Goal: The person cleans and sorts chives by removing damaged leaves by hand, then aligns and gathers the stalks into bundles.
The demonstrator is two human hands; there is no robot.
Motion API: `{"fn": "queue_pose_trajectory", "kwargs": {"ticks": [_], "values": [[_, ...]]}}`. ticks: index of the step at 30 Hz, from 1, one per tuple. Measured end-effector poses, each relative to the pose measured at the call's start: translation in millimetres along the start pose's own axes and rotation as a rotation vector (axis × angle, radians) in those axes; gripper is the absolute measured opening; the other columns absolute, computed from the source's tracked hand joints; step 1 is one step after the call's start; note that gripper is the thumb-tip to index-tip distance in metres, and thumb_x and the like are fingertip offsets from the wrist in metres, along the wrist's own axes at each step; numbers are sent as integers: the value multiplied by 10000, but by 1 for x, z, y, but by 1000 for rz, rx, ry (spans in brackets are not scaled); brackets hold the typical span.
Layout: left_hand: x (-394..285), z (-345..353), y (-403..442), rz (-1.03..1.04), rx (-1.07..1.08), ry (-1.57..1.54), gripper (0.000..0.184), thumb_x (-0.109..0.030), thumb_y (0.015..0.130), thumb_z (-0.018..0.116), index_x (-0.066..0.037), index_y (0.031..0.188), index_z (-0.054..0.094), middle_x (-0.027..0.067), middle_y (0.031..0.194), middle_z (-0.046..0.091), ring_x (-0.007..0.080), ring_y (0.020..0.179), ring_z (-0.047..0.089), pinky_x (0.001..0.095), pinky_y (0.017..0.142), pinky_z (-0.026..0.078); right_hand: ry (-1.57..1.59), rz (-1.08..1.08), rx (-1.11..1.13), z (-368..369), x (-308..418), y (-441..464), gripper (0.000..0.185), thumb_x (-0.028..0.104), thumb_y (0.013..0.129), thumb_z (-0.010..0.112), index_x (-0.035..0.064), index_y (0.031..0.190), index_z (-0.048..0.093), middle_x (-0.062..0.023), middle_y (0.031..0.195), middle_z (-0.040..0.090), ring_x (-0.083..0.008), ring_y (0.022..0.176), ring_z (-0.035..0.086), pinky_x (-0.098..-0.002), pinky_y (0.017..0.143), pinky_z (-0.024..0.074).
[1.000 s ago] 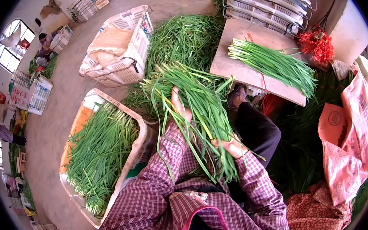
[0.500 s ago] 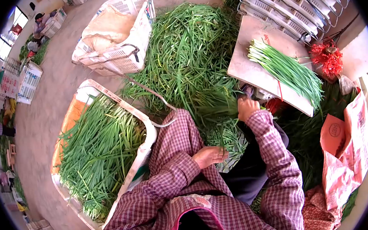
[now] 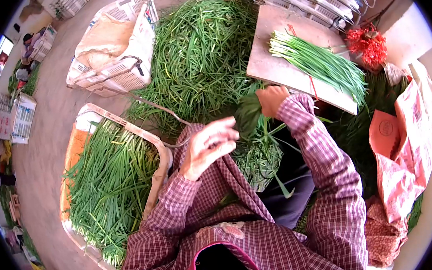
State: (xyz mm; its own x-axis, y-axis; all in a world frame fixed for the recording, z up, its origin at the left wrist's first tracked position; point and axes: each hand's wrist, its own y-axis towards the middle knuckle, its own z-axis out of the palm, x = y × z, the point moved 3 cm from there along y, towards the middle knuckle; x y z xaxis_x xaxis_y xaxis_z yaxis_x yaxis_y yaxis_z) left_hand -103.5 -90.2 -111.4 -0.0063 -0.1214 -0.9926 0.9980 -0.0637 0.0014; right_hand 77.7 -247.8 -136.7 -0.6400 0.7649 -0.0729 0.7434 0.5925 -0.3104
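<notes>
1. The right hand [image 3: 273, 100] grips a blurred bunch of slender green leaves [image 3: 247, 116] near a pale flat board [image 3: 265, 55].
2. The left hand [image 3: 210, 146], lower a half-second ago, is now raised, fingers parted and seemingly empty; the right alone bears the bunch.
3. Beyond lies a loose leafy green heap [image 3: 195, 60].

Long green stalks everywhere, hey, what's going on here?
The camera wearer's right hand grips a bunch of stalks, blurred here; the left hand, fingers loosely curled, looks empty. A heap lies ahead, a crate on the left holds more stalks, and a red-tied bundle rests on a board to the right.
</notes>
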Motion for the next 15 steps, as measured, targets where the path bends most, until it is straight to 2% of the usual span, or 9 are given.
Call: {"fn": "queue_pose_trajectory", "kwargs": {"ticks": [1,2,4,6,7,8,12,14,15], "values": [[-4,0,12,72,-62,48,628,-224,780,728,-36,1313,453,99,1119,626,196,1062,578,383,957,437,-103,17,137,-2,-6,5,155,154,768,623,28,848,664,-145,843,658,-249,853,636,-401,780,493],[-3,-2,23,110,-77,129,696,-250,745,738,-39,1335,433,139,1296,511,241,1217,473,420,1022,363,-96,36,127,-3,-9,0,155,154,768,623,28,848,664,-145,843,658,-249,853,636,-401,780,493],[-3,-4,44,240,-107,417,892,-319,679,789,-40,1391,331,172,1414,370,292,1316,350,476,1065,300,-220,-60,335,-19,4,-12,141,158,753,635,40,814,683,-133,847,663,-245,854,638,-391,771,496],[4,5,65,375,-97,660,1181,-375,581,853,-26,1439,122,173,1436,320,318,1312,337,464,1089,271,-254,-151,61,-31,15,-22,179,162,696,674,49,833,701,-131,854,676,-242,822,663,-359,676,525],[10,12,78,406,-29,691,1276,-424,559,848,-85,1460,10,185,1473,240,332,1362,241,506,1115,196,-221,-155,112,-47,20,-29,177,160,687,678,40,815,700,-133,838,676,-249,815,663,-359,690,522],[11,21,87,398,-12,696,1358,-416,496,883,10,1437,2,213,1454,245,348,1346,252,447,1115,225,-191,-154,149,-73,26,-35,176,157,677,682,31,798,700,-134,823,677,-256,807,663,-359,704,518],[5,41,112,299,-33,472,1360,-384,477,898,-11,1446,19,231,1412,316,338,1299,350,434,1090,289,-233,-192,53,-117,40,-47,209,142,606,684,46,790,707,-107,783,679,-238,751,666,-341,689,520],[-13,38,115,280,-83,511,1328,-381,483,895,-46,1454,54,230,1391,354,326,1269,401,429,1067,334,-163,-194,40,-136,38,-53,226,156,611,681,42,805,697,-78,757,674,-213,732,663,-333,671,523],[-19,33,116,161,-104,574,1252,-386,503,886,-67,1450,132,226,1369,389,315,1247,432,418,1050,362,-190,-227,-74,-140,37,-51,235,171,628,685,45,826,688,-64,754,670,-198,715,657,-321,653,525]]}}
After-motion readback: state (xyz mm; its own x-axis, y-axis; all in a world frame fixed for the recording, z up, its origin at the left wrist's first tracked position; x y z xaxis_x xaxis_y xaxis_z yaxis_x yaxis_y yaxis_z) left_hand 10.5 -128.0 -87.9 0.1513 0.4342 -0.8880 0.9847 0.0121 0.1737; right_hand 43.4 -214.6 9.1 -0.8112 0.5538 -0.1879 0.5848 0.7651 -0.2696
